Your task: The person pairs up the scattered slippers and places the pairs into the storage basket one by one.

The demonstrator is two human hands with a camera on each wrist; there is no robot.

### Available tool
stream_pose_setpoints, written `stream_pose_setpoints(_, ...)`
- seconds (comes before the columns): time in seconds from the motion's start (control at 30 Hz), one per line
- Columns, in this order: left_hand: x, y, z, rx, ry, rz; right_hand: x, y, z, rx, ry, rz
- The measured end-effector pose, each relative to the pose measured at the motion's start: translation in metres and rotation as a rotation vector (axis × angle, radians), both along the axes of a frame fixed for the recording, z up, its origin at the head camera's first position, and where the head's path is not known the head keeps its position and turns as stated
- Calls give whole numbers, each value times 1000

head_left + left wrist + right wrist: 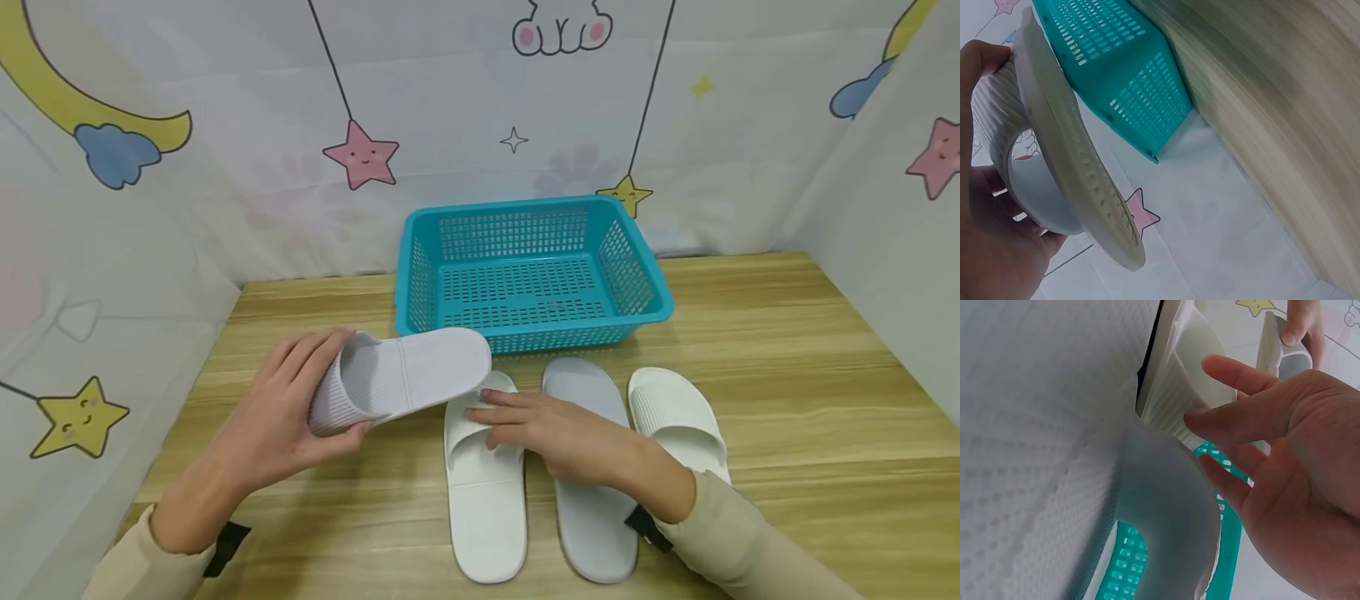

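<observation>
My left hand [281, 417] grips a light grey slipper [444, 367] by its strap end, fingers over the top and thumb below. Tilted in the air, the slipper has its heel end pointing right, and its dotted sole [1094, 181] shows in the left wrist view. A white slipper [487, 521] lies on the table with my right hand [555, 433] over its strap. The right fingers are loosely extended, close above that strap. Under the right wrist lies another grey slipper [598, 533], its strap hidden by the hand and forearm.
A second white slipper [675, 408] lies at the right, partly covered by the right sleeve [742, 533]. Behind the slippers a turquoise basket [540, 337] stands on the wooden table [795, 358]. A patterned white cloth [465, 92] encloses the back and sides.
</observation>
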State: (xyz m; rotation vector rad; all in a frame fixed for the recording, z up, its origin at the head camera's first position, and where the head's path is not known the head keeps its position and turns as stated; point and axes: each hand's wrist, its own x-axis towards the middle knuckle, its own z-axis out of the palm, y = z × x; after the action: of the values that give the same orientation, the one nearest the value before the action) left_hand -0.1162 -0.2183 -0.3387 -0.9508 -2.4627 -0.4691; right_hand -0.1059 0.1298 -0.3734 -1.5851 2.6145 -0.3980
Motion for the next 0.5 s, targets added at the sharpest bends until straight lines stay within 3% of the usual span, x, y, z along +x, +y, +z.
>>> stream_pose_setpoints(0.3, 1, 0, 0, -2, -6, -2, 2, 9, 11, 6, 17, -28)
stream_pose_setpoints(0.5, 1, -1, 0, -19, -48, 11, 2, 28, 19, 6, 100, -51)
